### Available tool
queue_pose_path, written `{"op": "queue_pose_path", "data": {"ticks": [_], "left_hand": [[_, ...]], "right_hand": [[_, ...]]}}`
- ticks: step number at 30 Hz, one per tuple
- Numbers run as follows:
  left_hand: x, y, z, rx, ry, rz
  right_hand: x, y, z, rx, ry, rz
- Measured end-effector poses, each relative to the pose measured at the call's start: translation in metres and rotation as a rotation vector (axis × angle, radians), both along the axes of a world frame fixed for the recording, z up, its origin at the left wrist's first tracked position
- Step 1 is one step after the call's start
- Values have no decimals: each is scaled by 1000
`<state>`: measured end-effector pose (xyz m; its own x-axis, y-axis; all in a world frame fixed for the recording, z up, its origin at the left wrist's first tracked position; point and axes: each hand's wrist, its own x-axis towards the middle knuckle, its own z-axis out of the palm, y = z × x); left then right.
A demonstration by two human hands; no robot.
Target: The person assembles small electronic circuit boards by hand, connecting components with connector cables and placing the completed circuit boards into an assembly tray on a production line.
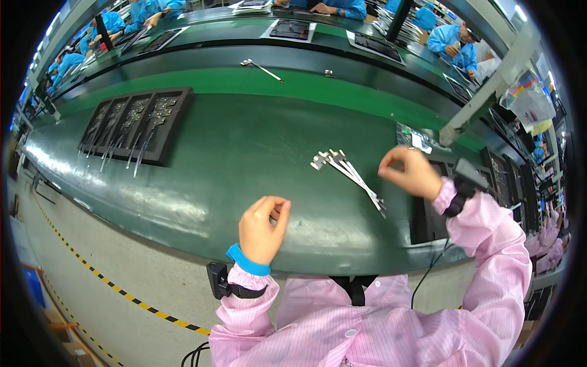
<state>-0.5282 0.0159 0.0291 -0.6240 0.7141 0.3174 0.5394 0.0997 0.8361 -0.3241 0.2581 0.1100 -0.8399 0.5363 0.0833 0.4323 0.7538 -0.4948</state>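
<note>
Green matting covers the desk (244,159) in the single head view, where two hands work above it, both coming out of pink striped sleeves. One bundle of thin white flat cables (348,173) lies on the mat between them; the strips overlap too closely to count surely, though some four or five pale connector tabs fan out at its upper left end. The bundle's long axis runs diagonally, from those tabs at upper left down to a narrow dark-tipped end at lower right, so the spread end points away from the person and toward their left.

The right hand (411,173) hovers just beside the bundle's middle, on its right side, with thumb and forefinger pinched narrowly together; whether anything sits between the fingers (391,160) cannot be told. The left hand (262,227), with a blue band at the wrist, hangs nearer the desk's front edge, well apart from the bundle and lower left of it. Its fingers curl in to a loose pinch against the thumb, and any small thing held there is too tiny to make out.

One black tray (137,124) rests at far left on the desk, divided into four columns with parts in them and thin strips trailing off its near edge. One small green circuit piece (411,137) lies just above the right hand. Another dark tray (428,220) sits below the right wrist. Beyond a second belt, several people in blue coats (449,40) work at further trays.
</note>
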Motion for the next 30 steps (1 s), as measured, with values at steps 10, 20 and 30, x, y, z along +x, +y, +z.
{"op": "queue_pose_path", "data": {"ticks": [10, 20, 30], "left_hand": [[4, -3, 3, -2, 11, -34], [-5, -8, 3, 17, -8, -46], [-8, -10, -1, 41, -7, -47]], "right_hand": [[-309, 142, -6, 323, -48, -41], [-443, 139, -93, 314, -104, -134], [-487, 138, -109, 293, 78, -136]]}}
